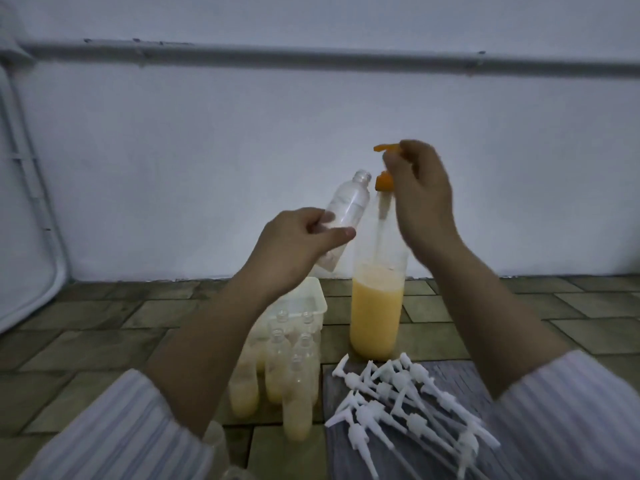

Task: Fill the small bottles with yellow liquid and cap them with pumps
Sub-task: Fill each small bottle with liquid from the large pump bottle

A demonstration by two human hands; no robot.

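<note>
Left hand: your left hand (294, 237) pinches an empty small clear bottle (346, 206) near its lower half, thumb across the front, mouth tilted up and right toward the dispenser spout.
Right hand: your right hand (420, 195) curls its fingers around the orange pump head (389, 150) on top of the large bottle, ready to press.
Large bottle: the big clear pump bottle (377, 306) stands on the tiled floor, roughly half full of yellow liquid. It likely feels heavy and steady, though a hard press off-centre could tip it.
Small bottle handling: thin clear plastic, probably very light and easy to squash. Grip it lightly around the middle, and keep its mouth just under the spout, because drips would make it slippery.
Filled bottles: several small bottles holding yellow liquid (298, 403) stand uncapped on the floor, in front of a pale plastic tub (318, 296) that holds more small bottles.
Pumps: a heap of white pump caps (408, 410) with long thin dip tubes lies on a grey mat (450, 370) at the right. The tubes look bendy, so pick each up by its collar.
</note>
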